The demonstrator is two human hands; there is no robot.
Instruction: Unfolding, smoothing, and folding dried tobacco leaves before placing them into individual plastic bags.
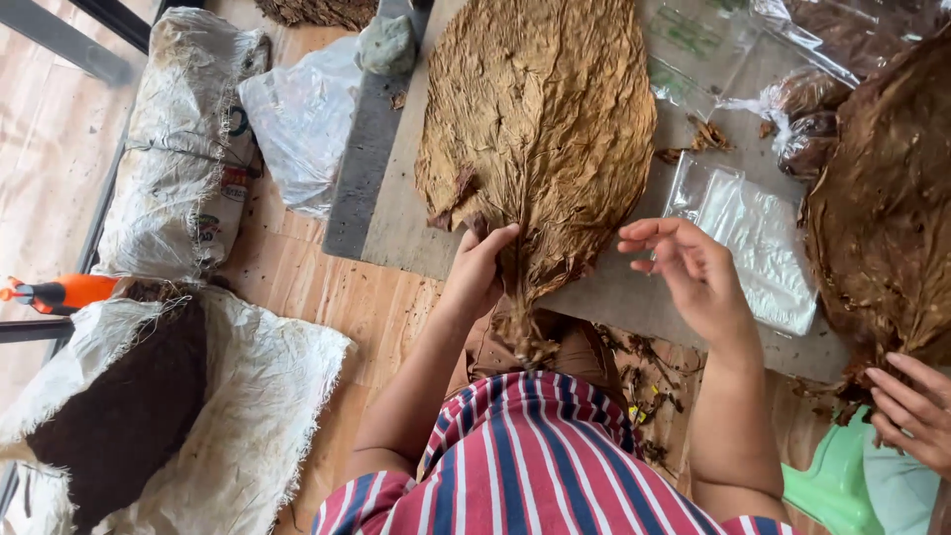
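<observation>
Striped shirt [535, 466] fills the bottom edge, and above it we see both our hands out over the board [396, 213]. Our left hand [477, 272] presses down on the stem end of the pale leaf [540, 129], fingers together and curled over its lower edge, thumb tucked; it pins the leaf more than it grips it. Our right hand [693, 272] hovers just beside the leaf's right edge, fingers loosely spread and half curled, holding nothing. The leaf lies flat along the board, tip away from us, stalk hanging toward our lap. It looks dry and wrinkled, with a small tear near the left hand, so we judge that a hard tug there could rip it further or crumble the edge. Another person's hand [911, 406] rests at the lower right, under a darker leaf [882, 208]. A clear plastic bag [758, 243] lies between the two leaves. Sacks [183, 149] sit on the floor to the left, one open on dark material [119, 416].
</observation>
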